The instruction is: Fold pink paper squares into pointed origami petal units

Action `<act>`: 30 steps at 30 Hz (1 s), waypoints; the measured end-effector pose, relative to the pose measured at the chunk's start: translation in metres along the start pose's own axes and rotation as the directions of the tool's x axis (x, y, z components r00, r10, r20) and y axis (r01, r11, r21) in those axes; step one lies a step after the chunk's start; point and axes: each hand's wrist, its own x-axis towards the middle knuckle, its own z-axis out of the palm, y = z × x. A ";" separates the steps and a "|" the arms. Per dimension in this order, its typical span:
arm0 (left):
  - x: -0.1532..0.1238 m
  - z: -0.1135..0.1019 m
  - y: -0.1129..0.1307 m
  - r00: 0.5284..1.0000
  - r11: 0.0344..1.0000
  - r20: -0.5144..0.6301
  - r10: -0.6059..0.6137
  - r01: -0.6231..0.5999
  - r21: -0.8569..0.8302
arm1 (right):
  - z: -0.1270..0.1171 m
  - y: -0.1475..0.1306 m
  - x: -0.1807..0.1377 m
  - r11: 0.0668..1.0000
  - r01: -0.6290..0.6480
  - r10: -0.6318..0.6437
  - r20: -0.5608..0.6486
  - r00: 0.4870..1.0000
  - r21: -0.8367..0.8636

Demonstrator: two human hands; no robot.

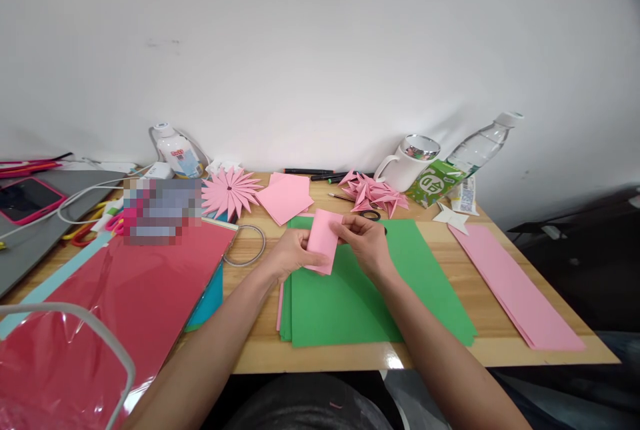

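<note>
A small folded pink paper [323, 238] is held above a stack of green sheets [360, 297] on the wooden table [490, 337]. My left hand [290, 253] pinches its lower left edge, fingers closed on it. On the upper right edge my right hand [367, 240] grips the same paper with thumb and fingers. Both forearms reach in from the bottom of the view.
Pink paper squares [285, 198], a pink paper flower [230, 191] and folded pink pieces [375, 193] lie behind. Long pink strips [515, 290] lie right, a red plastic-wrapped pack [125, 297] left. A white mug [407, 162], water bottle [480, 145], green pack [433, 183], scissors [371, 215], pens and a phone [25, 198] surround.
</note>
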 end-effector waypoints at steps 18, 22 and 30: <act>-0.001 0.000 0.000 0.997 1.000 -0.069 0.020 -0.020 0.006 | 0.001 -0.002 -0.002 1.000 0.009 -0.008 0.116 0.993 -0.012; 0.002 -0.002 -0.003 0.994 0.999 -0.095 0.050 -0.048 0.023 | 0.002 -0.004 -0.004 1.000 -0.021 0.022 0.205 0.979 -0.005; 0.002 -0.001 -0.003 0.990 0.986 -0.067 0.125 -0.116 0.119 | 0.000 -0.005 -0.002 0.995 -0.085 0.092 0.195 0.976 -0.048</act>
